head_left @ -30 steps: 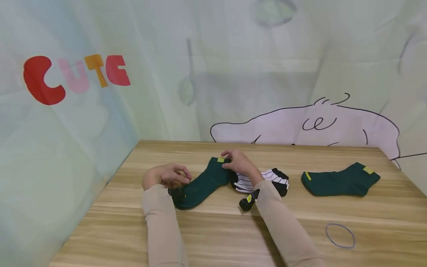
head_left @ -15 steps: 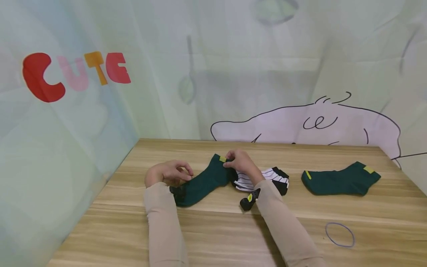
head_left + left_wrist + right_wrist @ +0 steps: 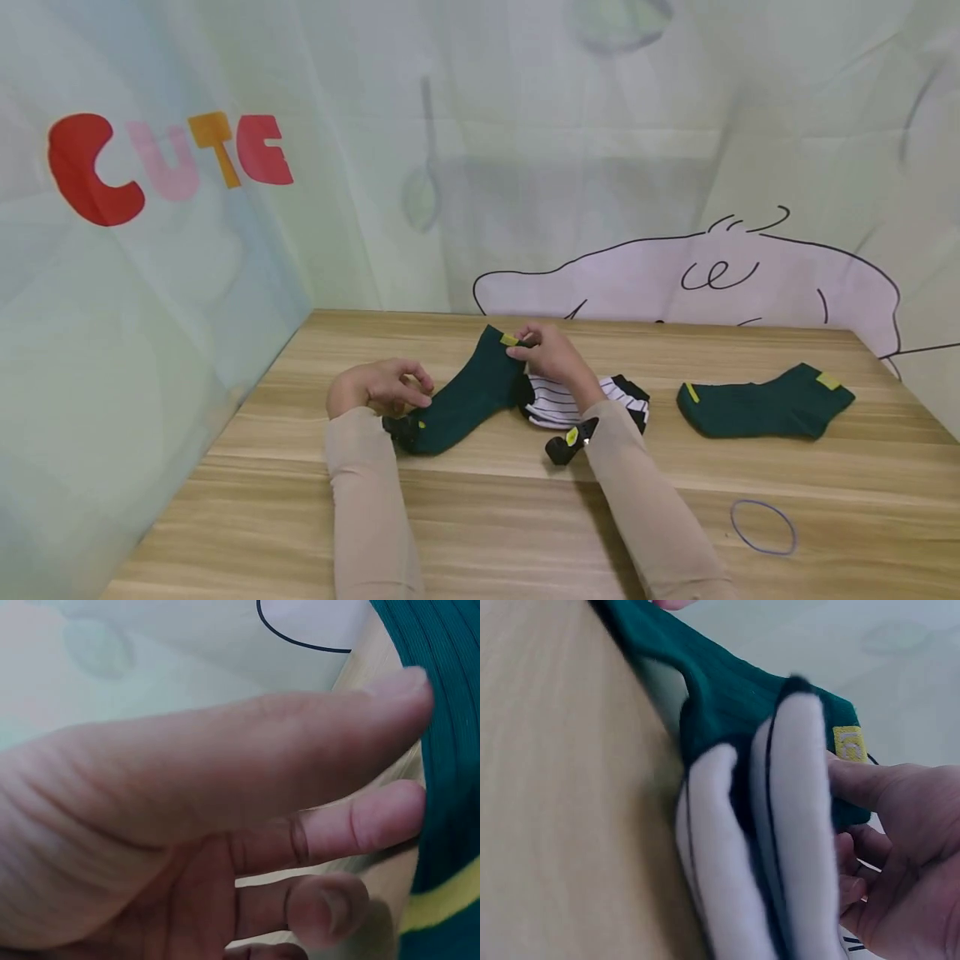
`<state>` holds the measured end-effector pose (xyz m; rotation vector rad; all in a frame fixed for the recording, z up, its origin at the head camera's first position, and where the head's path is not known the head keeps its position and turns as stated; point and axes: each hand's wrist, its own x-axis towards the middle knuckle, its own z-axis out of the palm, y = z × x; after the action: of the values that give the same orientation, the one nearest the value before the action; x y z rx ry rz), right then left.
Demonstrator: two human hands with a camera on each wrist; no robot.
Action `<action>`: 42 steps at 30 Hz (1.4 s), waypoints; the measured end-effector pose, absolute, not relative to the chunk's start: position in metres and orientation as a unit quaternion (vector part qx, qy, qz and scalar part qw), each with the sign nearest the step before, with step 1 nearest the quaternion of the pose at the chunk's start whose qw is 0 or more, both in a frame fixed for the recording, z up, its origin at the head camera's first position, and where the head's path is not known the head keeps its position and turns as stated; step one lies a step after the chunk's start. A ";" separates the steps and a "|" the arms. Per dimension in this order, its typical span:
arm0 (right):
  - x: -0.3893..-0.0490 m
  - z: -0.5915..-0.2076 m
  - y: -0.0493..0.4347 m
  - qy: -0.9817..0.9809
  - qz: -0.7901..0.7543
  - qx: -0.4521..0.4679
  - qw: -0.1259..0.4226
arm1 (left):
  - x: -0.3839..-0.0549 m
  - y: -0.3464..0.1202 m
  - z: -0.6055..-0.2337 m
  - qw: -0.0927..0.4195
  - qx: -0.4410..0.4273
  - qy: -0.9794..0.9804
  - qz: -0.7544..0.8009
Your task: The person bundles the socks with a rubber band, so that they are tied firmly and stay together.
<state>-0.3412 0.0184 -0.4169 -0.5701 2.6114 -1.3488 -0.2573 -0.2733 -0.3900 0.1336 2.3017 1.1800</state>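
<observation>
A dark green sock (image 3: 468, 393) with a yellow tag at its cuff lies slantwise in the head view. My right hand (image 3: 553, 357) pinches it at the cuff, by the tag; the right wrist view shows the thumb over the green fabric. My left hand (image 3: 381, 390) is at the sock's left side, fingers loosely bent. In the left wrist view, the thumb and a fingertip reach the edge of the green sock (image 3: 454, 772), with no fabric seen between them. Partly behind my right wrist lie white socks (image 3: 551, 407) with dark stripes and black ends.
Another green sock (image 3: 765, 407) lies flat at the right of the wooden table (image 3: 495, 533). A blue oval outline (image 3: 763, 527) is on the tabletop at front right. Printed fabric curtains (image 3: 562, 192) rise behind the table and at the left.
My right hand has taken hold of the green sock's cuff and drawn it slightly away and to the right. My left hand has barely moved. The other socks stay in place.
</observation>
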 end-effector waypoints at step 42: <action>-0.341 -0.382 0.035 0.792 -0.578 -0.188 0.063 | -0.256 -0.279 -0.372 0.152 0.111 0.907 0.376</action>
<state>-0.3405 0.0351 -0.3819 -0.5687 2.3919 -1.7455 -0.2559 -0.2785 -0.3723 0.3180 2.6042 1.0804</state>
